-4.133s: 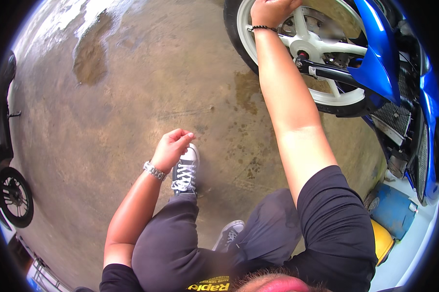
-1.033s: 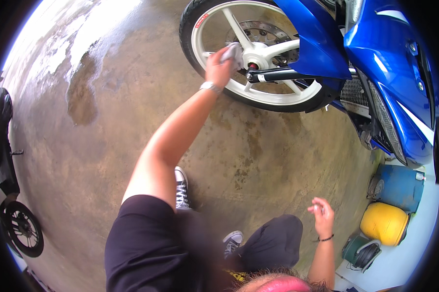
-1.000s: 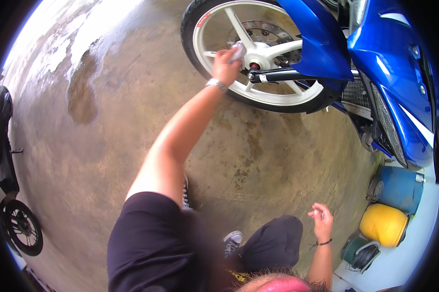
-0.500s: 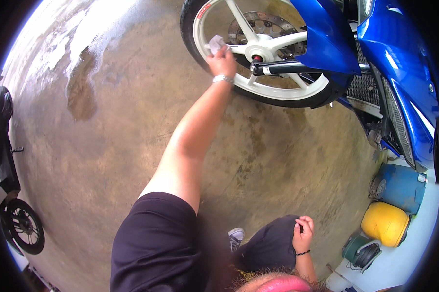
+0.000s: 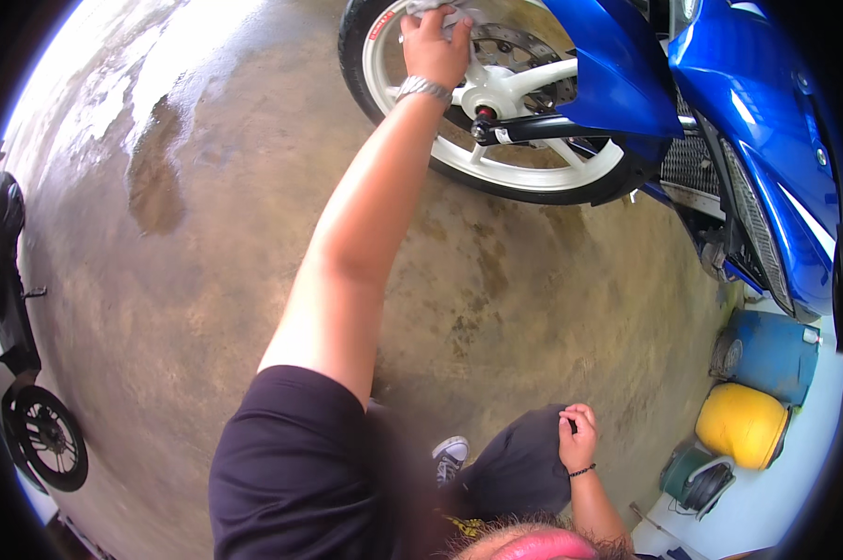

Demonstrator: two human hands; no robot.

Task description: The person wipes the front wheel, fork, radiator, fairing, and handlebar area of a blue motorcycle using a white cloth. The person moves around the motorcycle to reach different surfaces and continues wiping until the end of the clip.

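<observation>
My left hand (image 5: 436, 49), with a silver watch band on the wrist, reaches out to the white spoked wheel (image 5: 533, 171) of a blue motorcycle (image 5: 748, 89). Its fingers are closed on a crumpled whitish cloth (image 5: 431, 7), which lies against the upper part of the rim beside the brake disc (image 5: 510, 42). Part of the cloth is hidden by the fingers. Near the lower edge my right hand (image 5: 578, 439), wearing a dark beaded bracelet, rests on my knee (image 5: 519, 457) with its fingers loosely curled and nothing seen in them.
A wet patch (image 5: 155, 177) marks the concrete floor (image 5: 225, 299) on the left. At the far left stands a dark motorcycle (image 5: 6, 280). Along the right wall are a blue drum (image 5: 776, 355), a yellow barrel (image 5: 739, 425) and a green hose reel (image 5: 685, 481).
My left hand has moved with the cloth up along the rim, away from me, from beside the spoke to nearer the top edge. My right hand stays on the knee.
</observation>
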